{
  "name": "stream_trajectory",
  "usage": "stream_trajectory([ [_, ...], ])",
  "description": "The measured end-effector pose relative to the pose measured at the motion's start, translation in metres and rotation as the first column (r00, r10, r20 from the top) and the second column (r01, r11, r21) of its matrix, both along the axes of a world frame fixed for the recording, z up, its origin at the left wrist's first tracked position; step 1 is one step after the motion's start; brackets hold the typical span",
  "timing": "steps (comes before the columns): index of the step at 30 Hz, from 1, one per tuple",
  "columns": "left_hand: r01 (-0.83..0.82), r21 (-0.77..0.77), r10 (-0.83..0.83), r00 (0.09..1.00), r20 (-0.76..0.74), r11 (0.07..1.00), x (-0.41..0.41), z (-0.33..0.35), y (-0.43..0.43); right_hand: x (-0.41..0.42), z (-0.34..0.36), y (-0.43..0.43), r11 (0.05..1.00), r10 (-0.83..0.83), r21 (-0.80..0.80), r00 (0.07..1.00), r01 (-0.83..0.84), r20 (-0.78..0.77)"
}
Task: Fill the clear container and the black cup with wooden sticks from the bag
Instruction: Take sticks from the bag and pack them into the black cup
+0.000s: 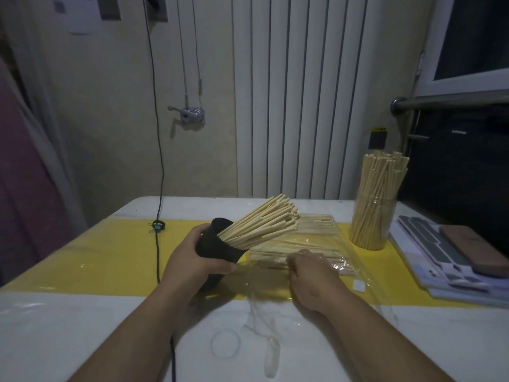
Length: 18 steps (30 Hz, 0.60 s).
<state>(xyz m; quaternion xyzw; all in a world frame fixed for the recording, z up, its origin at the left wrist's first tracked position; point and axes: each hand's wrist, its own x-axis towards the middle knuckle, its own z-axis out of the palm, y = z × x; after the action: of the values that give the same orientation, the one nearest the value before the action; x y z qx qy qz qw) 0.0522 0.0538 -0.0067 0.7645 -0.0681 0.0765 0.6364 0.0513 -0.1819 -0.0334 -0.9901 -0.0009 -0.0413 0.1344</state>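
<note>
— Where's the black cup (217,245)?
— Mid-desk (82,323), tilted rightward, the left hand (192,261) wrapped round it, wooden sticks (264,221) fanning out
— And the right hand (311,277)?
— At the bag (334,253), fingers curled; pinching or not, I can't tell. Far right, the clear container (371,227) stands packed

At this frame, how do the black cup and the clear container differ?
The black cup is opaque; the clear container shows its wooden sticks through the wall. The black cup is tilted toward the right, gripped by the left hand; the clear container stands upright on the table, untouched. Both hold a dense bundle of wooden sticks.
</note>
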Motion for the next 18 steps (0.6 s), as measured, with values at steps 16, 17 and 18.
stream_trajectory([
  [16,-0.003,-0.010,0.002,1.000,-0.014,1.000,-0.0005,0.0006,-0.0003,0.0074,-0.0066,0.0012,0.997,-0.073,0.042,0.992,0.069,0.099],
  [17,-0.001,-0.005,0.001,1.000,-0.012,1.000,-0.0008,0.0007,-0.0003,0.0065,-0.0055,0.0021,0.997,-0.068,0.041,0.992,0.064,0.110],
  [18,0.000,-0.001,0.000,1.000,-0.011,1.000,-0.0010,0.0009,-0.0003,0.0071,-0.0055,0.0023,0.996,-0.075,0.057,0.990,0.069,0.116],
])
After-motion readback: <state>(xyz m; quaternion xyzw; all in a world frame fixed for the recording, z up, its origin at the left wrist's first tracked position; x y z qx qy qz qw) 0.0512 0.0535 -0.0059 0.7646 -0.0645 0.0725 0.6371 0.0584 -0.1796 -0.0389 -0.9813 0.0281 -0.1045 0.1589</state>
